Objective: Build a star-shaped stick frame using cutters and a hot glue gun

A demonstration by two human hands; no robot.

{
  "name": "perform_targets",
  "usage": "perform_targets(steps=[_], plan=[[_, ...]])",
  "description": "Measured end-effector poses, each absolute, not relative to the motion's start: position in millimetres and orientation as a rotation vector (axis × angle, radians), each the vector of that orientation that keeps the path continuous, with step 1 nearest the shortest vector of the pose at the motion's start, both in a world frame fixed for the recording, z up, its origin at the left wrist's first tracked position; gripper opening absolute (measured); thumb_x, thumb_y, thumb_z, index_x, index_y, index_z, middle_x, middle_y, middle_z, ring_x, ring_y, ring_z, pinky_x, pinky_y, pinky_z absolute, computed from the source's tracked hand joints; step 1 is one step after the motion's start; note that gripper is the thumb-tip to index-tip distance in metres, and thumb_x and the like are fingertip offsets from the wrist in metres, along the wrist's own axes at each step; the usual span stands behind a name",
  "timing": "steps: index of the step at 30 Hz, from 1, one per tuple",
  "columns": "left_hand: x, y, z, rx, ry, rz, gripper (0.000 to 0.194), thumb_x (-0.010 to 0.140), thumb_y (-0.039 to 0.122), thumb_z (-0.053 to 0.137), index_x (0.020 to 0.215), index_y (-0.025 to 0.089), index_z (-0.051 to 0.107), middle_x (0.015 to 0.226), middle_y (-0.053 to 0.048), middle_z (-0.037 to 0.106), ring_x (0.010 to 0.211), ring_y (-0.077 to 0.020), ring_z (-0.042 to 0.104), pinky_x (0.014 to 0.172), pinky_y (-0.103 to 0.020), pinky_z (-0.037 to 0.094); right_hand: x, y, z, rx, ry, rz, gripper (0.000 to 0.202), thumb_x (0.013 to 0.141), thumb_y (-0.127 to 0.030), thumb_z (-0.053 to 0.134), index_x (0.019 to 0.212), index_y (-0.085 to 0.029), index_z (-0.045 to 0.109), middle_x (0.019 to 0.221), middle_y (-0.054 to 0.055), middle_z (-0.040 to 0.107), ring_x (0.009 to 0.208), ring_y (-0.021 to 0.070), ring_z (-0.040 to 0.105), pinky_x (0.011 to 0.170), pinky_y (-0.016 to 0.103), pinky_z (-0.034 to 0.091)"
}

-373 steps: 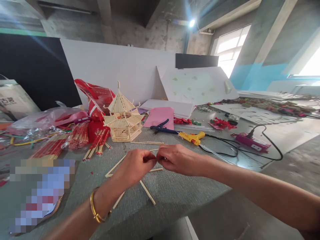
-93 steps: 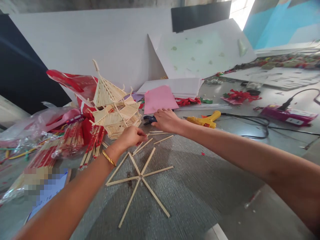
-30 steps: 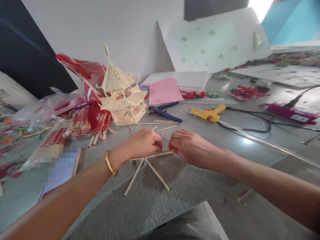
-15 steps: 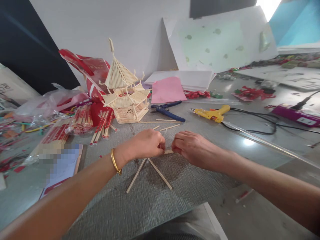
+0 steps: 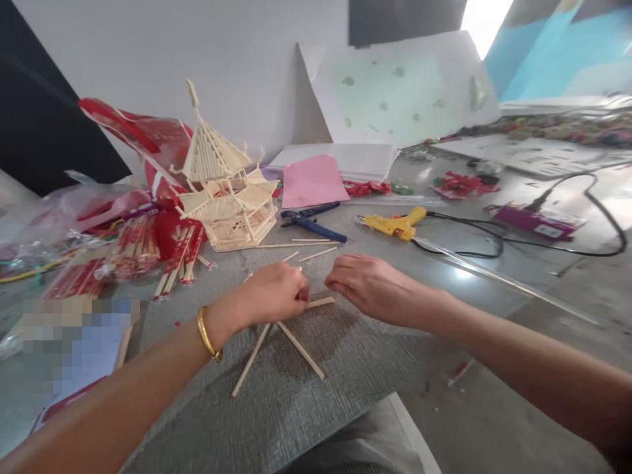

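Wooden sticks (image 5: 302, 350) radiate from a centre on the grey table, two toward me and one, with its end showing, to the right. My left hand (image 5: 279, 293), with a gold bangle at the wrist, is closed over that centre and pinches a stick there; its fingertips hide the joint. Just right of it, my right hand (image 5: 363, 286) hovers near the end of the right-hand stick (image 5: 323, 302), fingers bent together; whether anything is between them is hidden. Beyond the hands lie thin loose sticks (image 5: 318, 254).
Behind stands a stick-built pagoda (image 5: 237, 197). Blue pliers (image 5: 316, 227) and a yellow glue gun (image 5: 395, 225) with a black cable lie behind my hands. Wrapped chopsticks (image 5: 180, 260) are at left, a purple power strip (image 5: 536, 220) at right. Pink paper (image 5: 313, 181) lies at the back.
My right hand has come off the right-hand stick, whose end now shows. A gap has opened between my hands. The whole view has shifted, so the scene sits further left.
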State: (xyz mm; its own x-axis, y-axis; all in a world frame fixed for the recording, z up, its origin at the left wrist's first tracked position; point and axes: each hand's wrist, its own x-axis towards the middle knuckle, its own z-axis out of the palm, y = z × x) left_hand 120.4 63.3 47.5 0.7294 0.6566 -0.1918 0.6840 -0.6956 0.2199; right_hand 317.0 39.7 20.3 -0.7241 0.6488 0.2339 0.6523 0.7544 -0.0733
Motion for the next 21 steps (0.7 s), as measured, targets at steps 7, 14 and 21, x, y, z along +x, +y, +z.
perform_targets(steps=[7, 14, 21], plan=[[124, 61, 49, 2.652, 1.074, -0.19, 0.022, 0.072, 0.016, 0.048, 0.07, 0.017, 0.07, 0.059, -0.001, 0.066, 0.052, -0.0124, 0.054, 0.051, -0.024, 0.032, 340, 38, 34, -1.105, -2.561, -0.012, 0.025, 0.092, -0.017, 0.04, 0.079, -0.014, 0.061, 0.073, 0.004, 0.056, 0.072, 0.0134, 0.05, 0.069, 0.026, 0.036], [124, 62, 48, 2.668, 1.044, -0.176, 0.021, 0.072, 0.017, 0.049, 0.071, 0.018, 0.07, 0.064, -0.002, 0.067, 0.056, -0.0132, 0.055, 0.052, -0.024, 0.032, 345, 34, 31, -1.139, -2.574, 0.011, 0.024, 0.092, -0.019, 0.041, 0.081, -0.014, 0.062, 0.075, 0.004, 0.057, 0.073, 0.0134, 0.051, 0.068, 0.026, 0.037], [122, 62, 44, 2.72, 1.017, -0.134, 0.023, 0.073, 0.017, 0.047, 0.072, 0.018, 0.07, 0.066, -0.002, 0.068, 0.056, -0.0131, 0.054, 0.055, -0.024, 0.033, 372, 54, 55, -1.43, -2.553, -0.081, 0.023, 0.09, -0.023, 0.044, 0.1, -0.013, 0.062, 0.098, 0.008, 0.062, 0.09, 0.0184, 0.055, 0.08, 0.03, 0.04]])
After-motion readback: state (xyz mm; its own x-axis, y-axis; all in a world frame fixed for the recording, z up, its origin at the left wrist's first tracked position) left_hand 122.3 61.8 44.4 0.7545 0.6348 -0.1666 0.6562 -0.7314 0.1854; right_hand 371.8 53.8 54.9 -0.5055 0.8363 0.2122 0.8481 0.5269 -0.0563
